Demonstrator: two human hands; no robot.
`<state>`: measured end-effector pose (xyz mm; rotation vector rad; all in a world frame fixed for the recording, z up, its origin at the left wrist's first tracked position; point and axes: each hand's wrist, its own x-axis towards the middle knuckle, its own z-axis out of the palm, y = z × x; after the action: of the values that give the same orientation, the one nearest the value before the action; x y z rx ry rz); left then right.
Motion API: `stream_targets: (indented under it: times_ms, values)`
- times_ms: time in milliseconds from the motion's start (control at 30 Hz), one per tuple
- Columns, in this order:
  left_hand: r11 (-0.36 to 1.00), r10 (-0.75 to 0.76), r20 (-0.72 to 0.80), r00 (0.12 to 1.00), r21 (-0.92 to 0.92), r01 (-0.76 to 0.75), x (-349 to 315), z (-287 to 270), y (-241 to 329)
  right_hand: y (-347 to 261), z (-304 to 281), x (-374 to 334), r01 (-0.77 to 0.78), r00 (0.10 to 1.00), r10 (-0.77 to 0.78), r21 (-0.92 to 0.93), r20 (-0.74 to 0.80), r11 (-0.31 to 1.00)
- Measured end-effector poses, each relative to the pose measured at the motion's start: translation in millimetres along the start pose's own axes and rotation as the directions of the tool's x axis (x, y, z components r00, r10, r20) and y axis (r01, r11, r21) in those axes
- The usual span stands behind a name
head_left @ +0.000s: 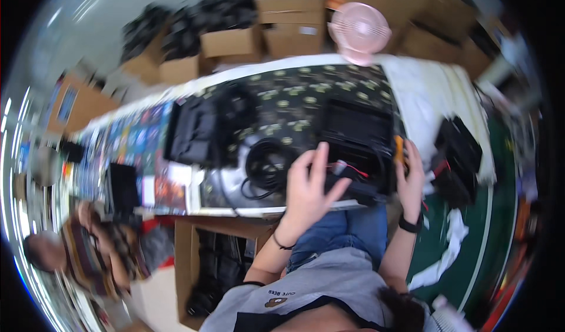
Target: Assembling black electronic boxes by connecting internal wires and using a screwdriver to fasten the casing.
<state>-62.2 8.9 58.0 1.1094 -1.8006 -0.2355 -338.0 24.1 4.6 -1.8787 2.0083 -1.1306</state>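
Observation:
An open black plastic case lies on the table right in front of me, its lid tipped away toward the far side. Inside its near half run thin red wires with a small white connector. My left hand is over the left edge of the case, fingers spread, with nothing seen in it. At the right side of the case, my right hand has its fingers around a slim orange object. Its kind is too blurred to tell. Left of the case lies a coiled black cable.
More black cases stand farther left, others to the right. A pink fan sits at the far edge before cardboard boxes. An open carton is beside my lap. Another person sits at lower left.

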Motion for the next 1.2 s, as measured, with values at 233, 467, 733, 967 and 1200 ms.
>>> stream_targets:
  times_ms: [233, 467, 733, 967, 1200]
  values:
    - [0.987, 0.091, 0.238, 0.967, 0.107, -0.119, -4.6, -2.2, -5.5, -50.9, -37.7, -11.2, -0.102, 0.985, 0.145, 0.364, -0.091, 0.926]
    - [0.972, 0.15, 0.304, 0.941, 0.13, -0.197, -2.7, -6.0, -5.9, -62.1, -84.2, -28.3, 0.018, 0.956, 0.073, 0.302, -0.285, 0.953]
    - [0.937, 0.119, 0.072, 0.99, 0.323, -0.136, -25.5, -7.7, -10.1, -42.4, -117.2, -58.3, -0.108, 0.908, 0.227, 0.326, -0.352, 0.939]
    - [0.936, 0.12, 0.117, 0.986, 0.317, -0.152, -25.5, -8.2, -13.3, -27.7, -111.3, -65.3, -0.158, 0.908, 0.25, 0.277, -0.338, 0.948]
    - [0.962, -0.029, 0.024, 0.999, 0.273, 0.022, -50.6, -20.6, -12.8, -22.7, -65.9, -54.0, -0.168, 0.971, 0.224, 0.423, -0.088, 0.891]
